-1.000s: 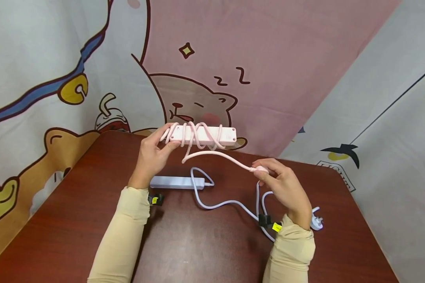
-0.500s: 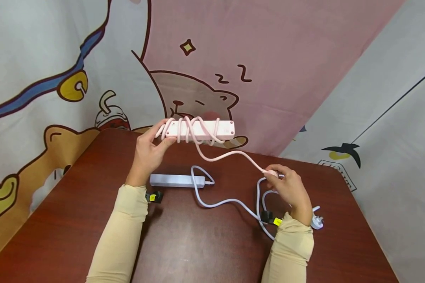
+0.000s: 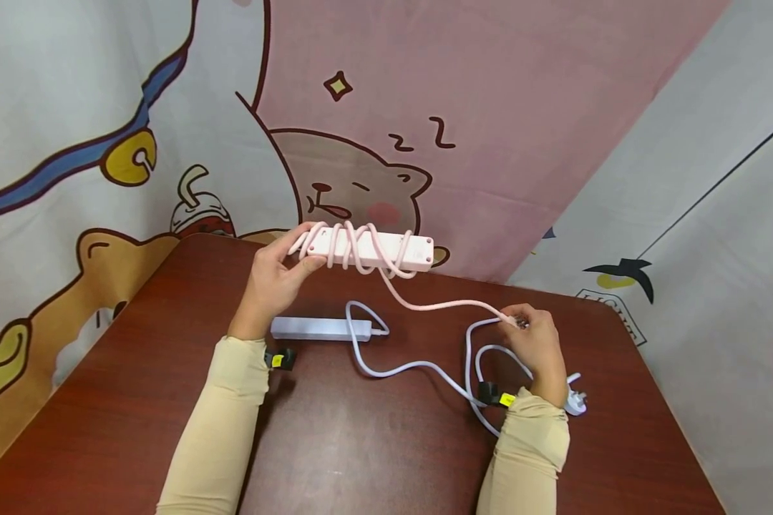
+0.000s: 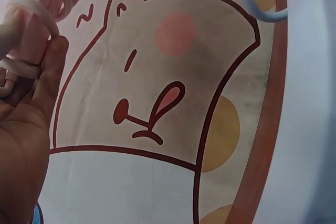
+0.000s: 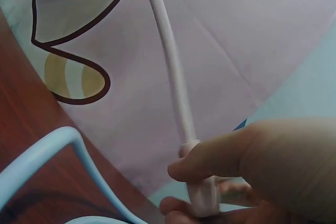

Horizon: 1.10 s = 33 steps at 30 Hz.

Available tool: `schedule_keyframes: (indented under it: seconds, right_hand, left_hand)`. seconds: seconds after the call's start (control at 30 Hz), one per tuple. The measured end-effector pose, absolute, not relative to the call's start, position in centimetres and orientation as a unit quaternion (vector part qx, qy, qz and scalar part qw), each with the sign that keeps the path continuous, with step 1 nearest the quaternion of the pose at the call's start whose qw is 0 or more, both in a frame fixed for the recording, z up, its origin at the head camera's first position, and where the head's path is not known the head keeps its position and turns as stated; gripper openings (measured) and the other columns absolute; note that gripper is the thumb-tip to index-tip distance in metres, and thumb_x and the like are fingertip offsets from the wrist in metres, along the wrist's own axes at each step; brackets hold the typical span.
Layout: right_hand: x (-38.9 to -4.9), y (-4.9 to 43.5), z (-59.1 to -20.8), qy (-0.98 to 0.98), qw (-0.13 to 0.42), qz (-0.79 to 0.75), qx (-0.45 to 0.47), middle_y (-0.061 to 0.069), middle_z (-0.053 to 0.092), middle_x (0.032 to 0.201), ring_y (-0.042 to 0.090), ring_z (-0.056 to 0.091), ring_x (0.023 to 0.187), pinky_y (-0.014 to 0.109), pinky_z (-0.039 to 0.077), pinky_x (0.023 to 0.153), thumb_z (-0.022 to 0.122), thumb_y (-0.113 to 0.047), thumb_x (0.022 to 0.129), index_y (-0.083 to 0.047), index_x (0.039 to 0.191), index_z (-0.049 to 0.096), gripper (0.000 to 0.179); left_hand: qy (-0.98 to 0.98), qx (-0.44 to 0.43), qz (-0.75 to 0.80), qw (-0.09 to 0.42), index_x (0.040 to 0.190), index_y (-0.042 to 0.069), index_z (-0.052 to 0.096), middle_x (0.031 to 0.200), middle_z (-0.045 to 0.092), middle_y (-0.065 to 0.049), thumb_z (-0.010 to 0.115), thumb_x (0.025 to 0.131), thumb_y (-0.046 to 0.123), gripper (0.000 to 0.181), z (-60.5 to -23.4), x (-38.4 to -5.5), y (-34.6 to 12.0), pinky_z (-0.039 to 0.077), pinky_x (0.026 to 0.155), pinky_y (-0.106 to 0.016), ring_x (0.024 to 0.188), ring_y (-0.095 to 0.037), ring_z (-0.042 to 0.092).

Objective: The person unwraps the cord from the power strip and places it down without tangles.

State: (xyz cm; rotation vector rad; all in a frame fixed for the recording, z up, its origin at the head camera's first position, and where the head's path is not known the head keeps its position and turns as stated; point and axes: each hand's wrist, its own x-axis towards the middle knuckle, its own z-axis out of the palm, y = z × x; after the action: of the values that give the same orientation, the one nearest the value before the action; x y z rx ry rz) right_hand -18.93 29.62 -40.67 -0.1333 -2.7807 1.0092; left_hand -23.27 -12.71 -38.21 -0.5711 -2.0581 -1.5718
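Observation:
My left hand [image 3: 272, 282] grips the left end of a pink power strip [image 3: 419, 250], raised above the table's far edge. Several loops of its pink cord [image 3: 434, 306] wind around the strip's body. From the strip, the free length sags across to my right hand [image 3: 537, 343], which pinches the plug [image 5: 202, 198] at its end. In the right wrist view, thumb and fingers close on the plug from both sides. The left wrist view catches the wrapped strip [image 4: 34, 40] at its upper left, with fingers around it.
Behind the hands, a white power strip [image 3: 312, 328] lies on the brown table [image 3: 348, 443]. Its white cord [image 3: 399, 372] curves right, passing under my right hand to a white plug [image 3: 576, 402]. A cartoon-printed cloth [image 3: 489, 143] hangs behind the table.
My right hand has drawn the plug rightward and slightly down, so the free cord stretches longer from the strip. The cord now leaves the strip farther right. My left hand stays nearly in place.

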Motion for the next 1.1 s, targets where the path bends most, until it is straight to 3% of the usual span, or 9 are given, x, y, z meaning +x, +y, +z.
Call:
schedule_keyframes:
  seconds: [0.1, 0.23, 0.4, 0.73, 0.87, 1.0, 1.1]
  right_hand:
    - [-19.0, 29.7, -41.1, -0.942, 0.092, 0.318, -0.05, 0.02, 0.068, 0.095, 0.022, 0.059, 0.08, 0.032, 0.043, 0.072, 0.073, -0.008, 0.088, 0.0, 0.102, 0.07, 0.017]
    - [-19.1, 29.8, -41.8, -0.95, 0.059, 0.299, -0.061, 0.019, 0.068, 0.096, 0.031, 0.058, 0.088, 0.033, 0.042, 0.074, 0.071, -0.01, 0.09, -0.002, 0.104, 0.069, 0.017]
    - [-19.3, 29.9, -42.6, -0.954, 0.017, 0.294, -0.053, 0.015, 0.072, 0.088, 0.029, 0.06, 0.084, 0.032, 0.041, 0.072, 0.071, -0.011, 0.089, -0.002, 0.106, 0.071, 0.019]
    - [-20.2, 28.9, -42.9, -0.946, -0.079, 0.312, -0.022, 0.017, 0.075, 0.094, 0.019, 0.064, 0.083, 0.03, 0.046, 0.072, 0.063, -0.014, 0.096, 0.005, 0.117, 0.069, 0.029]
    - [-20.5, 28.3, -42.3, -0.954, -0.062, 0.291, -0.014, 0.02, 0.074, 0.106, 0.032, 0.066, 0.1, 0.041, 0.05, 0.085, 0.059, -0.018, 0.099, 0.003, 0.121, 0.068, 0.032]
    - [-20.3, 27.2, -40.7, -0.955, 0.024, 0.296, -0.006, 0.025, 0.07, 0.122, 0.041, 0.062, 0.115, 0.054, 0.047, 0.099, 0.056, -0.018, 0.102, 0.002, 0.123, 0.068, 0.031]
    - [-20.1, 26.2, -38.7, -0.945, 0.094, 0.312, 0.019, 0.024, 0.068, 0.126, 0.041, 0.062, 0.118, 0.055, 0.046, 0.1, 0.058, -0.021, 0.103, 0.0, 0.123, 0.069, 0.03]
  left_hand:
    - [-0.754, -0.214, -0.573, 0.239, 0.139, 0.004, 0.061, 0.135, 0.067, -0.016, 0.077, 0.088, 0.002, 0.053, -38.3, -23.3, -12.6, 0.048, 0.095, -0.01, 0.112, 0.005, 0.06]
    - [-0.754, -0.224, -0.573, 0.232, 0.138, 0.005, 0.062, 0.134, 0.067, -0.016, 0.077, 0.088, 0.002, 0.052, -38.3, -23.3, -12.4, 0.048, 0.095, -0.01, 0.111, 0.004, 0.061]
    - [-0.757, -0.232, -0.567, 0.226, 0.137, 0.007, 0.063, 0.133, 0.068, -0.015, 0.077, 0.087, 0.002, 0.052, -38.3, -23.1, -12.0, 0.047, 0.096, -0.01, 0.112, 0.004, 0.06]
    - [-0.761, -0.241, -0.563, 0.216, 0.137, 0.004, 0.063, 0.131, 0.069, -0.017, 0.078, 0.087, 0.003, 0.052, -38.0, -23.1, -11.5, 0.048, 0.094, -0.01, 0.111, 0.002, 0.061]
    - [-0.763, -0.244, -0.557, 0.219, 0.137, 0.005, 0.063, 0.131, 0.069, -0.016, 0.078, 0.087, 0.004, 0.052, -38.0, -23.1, -11.5, 0.048, 0.095, -0.01, 0.112, -0.005, 0.062]
    - [-0.769, -0.244, -0.551, 0.215, 0.137, 0.006, 0.063, 0.133, 0.068, -0.014, 0.078, 0.087, 0.006, 0.052, -38.1, -23.1, -11.5, 0.046, 0.097, -0.01, 0.116, -0.016, 0.064]
    - [-0.775, -0.242, -0.545, 0.209, 0.138, 0.006, 0.063, 0.134, 0.068, -0.014, 0.078, 0.088, 0.007, 0.052, -38.2, -23.1, -11.5, 0.045, 0.097, -0.009, 0.117, -0.022, 0.064]
